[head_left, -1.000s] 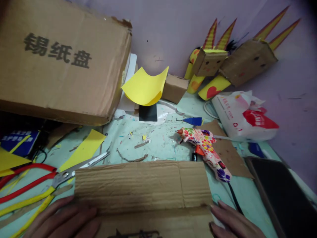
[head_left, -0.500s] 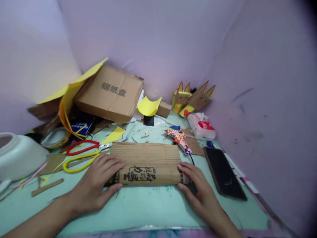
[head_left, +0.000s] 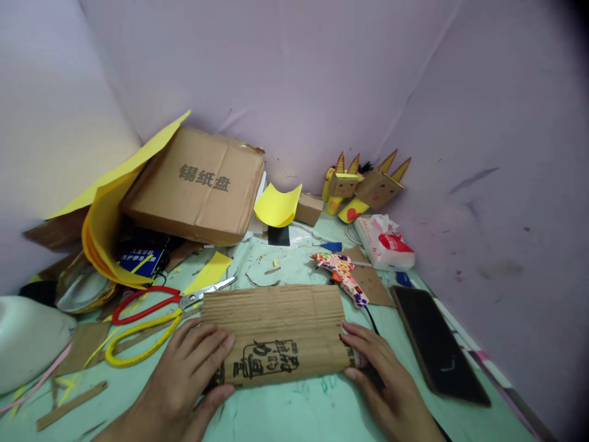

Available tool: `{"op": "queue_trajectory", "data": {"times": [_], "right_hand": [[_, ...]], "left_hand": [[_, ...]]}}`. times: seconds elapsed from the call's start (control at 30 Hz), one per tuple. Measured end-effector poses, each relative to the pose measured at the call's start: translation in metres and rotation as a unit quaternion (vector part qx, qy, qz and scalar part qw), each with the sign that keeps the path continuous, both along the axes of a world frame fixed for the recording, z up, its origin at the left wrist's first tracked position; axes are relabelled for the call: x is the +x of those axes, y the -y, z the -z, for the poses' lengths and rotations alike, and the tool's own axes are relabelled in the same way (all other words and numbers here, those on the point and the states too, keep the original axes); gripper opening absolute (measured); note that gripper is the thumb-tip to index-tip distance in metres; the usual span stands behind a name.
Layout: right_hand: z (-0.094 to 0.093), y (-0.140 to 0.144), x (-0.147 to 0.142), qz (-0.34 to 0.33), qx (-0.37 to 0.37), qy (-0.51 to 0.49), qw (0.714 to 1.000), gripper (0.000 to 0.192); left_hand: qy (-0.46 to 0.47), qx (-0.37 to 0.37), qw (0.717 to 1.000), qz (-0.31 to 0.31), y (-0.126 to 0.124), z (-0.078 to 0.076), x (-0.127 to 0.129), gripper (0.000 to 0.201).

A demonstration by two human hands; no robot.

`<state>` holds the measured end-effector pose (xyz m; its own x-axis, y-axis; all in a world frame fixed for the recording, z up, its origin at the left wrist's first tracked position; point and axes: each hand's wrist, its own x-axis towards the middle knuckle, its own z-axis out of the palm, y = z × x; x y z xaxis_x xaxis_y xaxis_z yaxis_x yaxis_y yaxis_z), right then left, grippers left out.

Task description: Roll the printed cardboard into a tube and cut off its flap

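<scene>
Left hand [head_left: 184,374] and right hand [head_left: 381,377] – fingers spread flat – press ribbed cardboard sheet [head_left: 276,334]

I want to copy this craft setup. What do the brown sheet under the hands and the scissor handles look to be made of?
The brown sheet looks like matte corrugated cardboard: fine ribs run across it, with a fold crease and black print. The scissors have shiny metal blades; the red and yellow handle loops look smoothly coated, probably plastic or rubber, though that stays open.

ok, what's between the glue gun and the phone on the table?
Head view: a flat brown cardboard scrap lies between the glue gun and the phone, with the gun's black cord trailing beside it.
</scene>
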<state>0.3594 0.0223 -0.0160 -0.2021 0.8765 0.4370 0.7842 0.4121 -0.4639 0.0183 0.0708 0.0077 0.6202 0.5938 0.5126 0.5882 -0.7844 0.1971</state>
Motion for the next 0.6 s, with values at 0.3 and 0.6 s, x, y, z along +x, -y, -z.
{"op": "queue_trajectory", "data": {"times": [0.3,0.6], "right_hand": [[-0.004,0.001,-0.004,0.031,-0.015,-0.064,0.997,0.031],[0.003,0.007,0.004,0.081,-0.076,-0.207,0.972,0.056]], "left_hand": [[0.040,-0.028,0.999,-0.010,-0.002,-0.001,0.003,0.039],[0.088,0.010,0.985,-0.147,-0.002,-0.011,-0.015,0.039]]}}
